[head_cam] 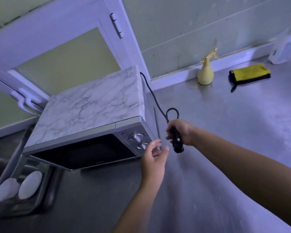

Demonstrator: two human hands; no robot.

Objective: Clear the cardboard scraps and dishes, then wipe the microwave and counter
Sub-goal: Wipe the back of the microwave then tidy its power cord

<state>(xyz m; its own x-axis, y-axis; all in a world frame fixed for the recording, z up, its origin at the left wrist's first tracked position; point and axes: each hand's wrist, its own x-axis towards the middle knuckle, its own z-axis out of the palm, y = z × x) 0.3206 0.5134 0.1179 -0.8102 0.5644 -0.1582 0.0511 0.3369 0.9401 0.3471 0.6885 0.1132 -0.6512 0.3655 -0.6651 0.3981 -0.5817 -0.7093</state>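
A microwave (91, 118) with a marble-patterned top and two dials stands on the steel counter (225, 132) at the left. Its black power cord (155, 98) runs from the back corner down to a coiled bundle. My right hand (180, 132) grips that coiled bundle just right of the microwave's dials, with a loop sticking up above the fist. My left hand (154, 153) hovers with relaxed fingers just left of the bundle and holds nothing. A folded yellow and black cloth (249, 73) lies on the counter at the back right.
A yellow spray bottle (205, 73) stands by the back wall, left of the cloth. A clear plastic jug (286, 44) sits at the far right corner. Two white dishes (18, 185) stand in a rack beside the sink at the lower left. A window frame rises behind the microwave.
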